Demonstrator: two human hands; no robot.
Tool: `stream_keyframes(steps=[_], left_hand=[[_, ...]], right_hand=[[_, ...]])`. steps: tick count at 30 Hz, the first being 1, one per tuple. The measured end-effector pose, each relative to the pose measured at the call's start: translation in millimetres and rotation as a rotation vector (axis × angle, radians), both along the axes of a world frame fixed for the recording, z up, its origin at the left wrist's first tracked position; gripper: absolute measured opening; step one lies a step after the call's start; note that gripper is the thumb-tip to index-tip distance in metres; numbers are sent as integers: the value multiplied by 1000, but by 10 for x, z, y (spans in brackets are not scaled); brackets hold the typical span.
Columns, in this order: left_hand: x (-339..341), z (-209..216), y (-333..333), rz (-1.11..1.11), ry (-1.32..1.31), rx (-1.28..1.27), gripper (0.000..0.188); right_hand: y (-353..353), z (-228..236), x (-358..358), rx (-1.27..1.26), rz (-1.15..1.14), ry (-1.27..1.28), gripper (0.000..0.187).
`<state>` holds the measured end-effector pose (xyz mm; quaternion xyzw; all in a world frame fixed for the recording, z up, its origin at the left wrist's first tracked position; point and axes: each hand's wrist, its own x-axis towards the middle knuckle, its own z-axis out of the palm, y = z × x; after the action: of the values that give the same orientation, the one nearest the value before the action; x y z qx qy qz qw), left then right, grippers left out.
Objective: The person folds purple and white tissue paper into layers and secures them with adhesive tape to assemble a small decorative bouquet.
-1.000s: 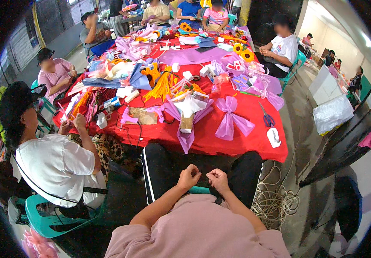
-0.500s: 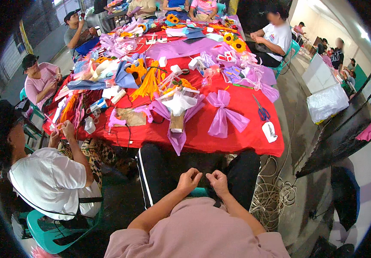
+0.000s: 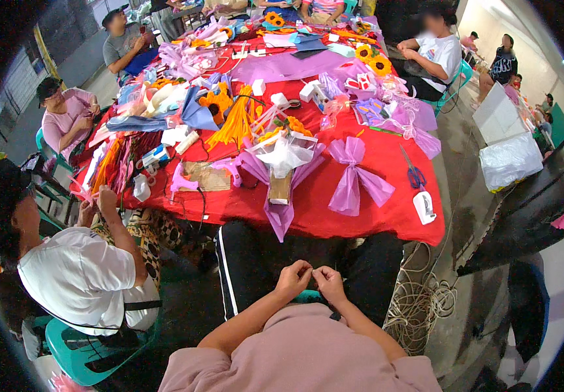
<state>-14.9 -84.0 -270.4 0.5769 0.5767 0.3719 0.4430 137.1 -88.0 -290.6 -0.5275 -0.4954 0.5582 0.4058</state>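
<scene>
Seated at the near end of the table, the person is holding both hands low over the lap, the left hand (image 3: 293,279) and the right hand (image 3: 328,283) curling inward until their fingertips are nearly meeting or touching. Whether they are pinching something thin (a thread, perhaps, or nothing at all) I'm not managing to tell, since the fingers are covering that spot. Ahead of them, well apart from the hands, a purple bouquet (image 3: 285,157) is lying on the red tablecloth (image 3: 262,220), its pointed tip reaching the table's near edge and a small brown box (image 3: 280,191) resting on its wrapping. A purple bow (image 3: 354,175) is spreading out just to its right, also beyond the hands' touch. White wrapping is partly hiding the bouquet's inside, so its contents are staying unclear. The black trousers (image 3: 246,258) are blending into the shadow under the table, the far sitters' heads are being cut off by the upper edge, and the heaped papers farther back are overlapping too much for sorting out.
</scene>
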Motion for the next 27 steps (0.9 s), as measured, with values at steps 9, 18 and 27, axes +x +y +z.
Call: stream_keyframes(steps=[9, 18, 27], left_hand=[[-25, -100, -26, 46, 0, 88, 15], [-51, -5, -42, 17, -43, 44, 18], [-51, 105, -4, -7, -71, 143, 17]], right_hand=[[23, 22, -20, -83, -17, -66, 20], [-25, -44, -18, 77, 2, -166, 16], [21, 254, 19, 50, 13, -142, 10]])
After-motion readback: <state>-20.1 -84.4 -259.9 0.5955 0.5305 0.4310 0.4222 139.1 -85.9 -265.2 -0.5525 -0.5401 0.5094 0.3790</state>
